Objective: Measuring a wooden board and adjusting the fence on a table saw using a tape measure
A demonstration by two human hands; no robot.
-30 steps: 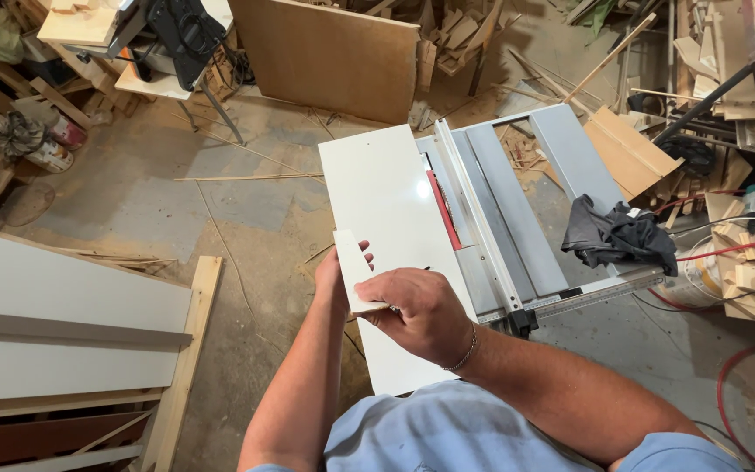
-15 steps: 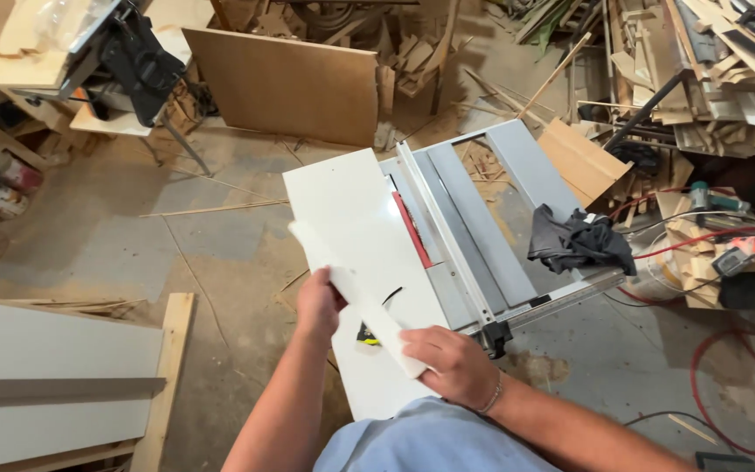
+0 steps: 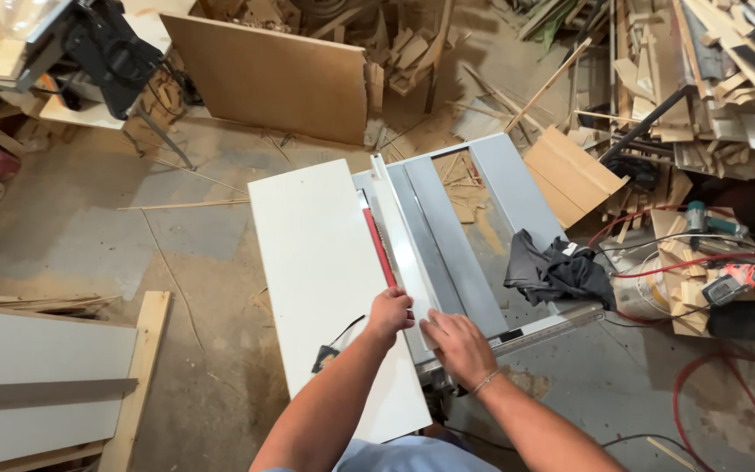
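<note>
White strip (image 3: 405, 262) now down beside fence

A small dark label with a yellow patch (image 3: 324, 357) is seen lying on the white panel (image 3: 316, 262), just left of the left forearm. A small white tag (image 3: 567, 250) is shown on the dark cloth (image 3: 557, 273) on the saw table.

A glossy white board (image 3: 325, 271) lies on a matt grey metal saw table (image 3: 482, 218), beside rumpled dark cloth (image 3: 557, 271); rough wood offcuts (image 3: 709, 79) behind.
</note>
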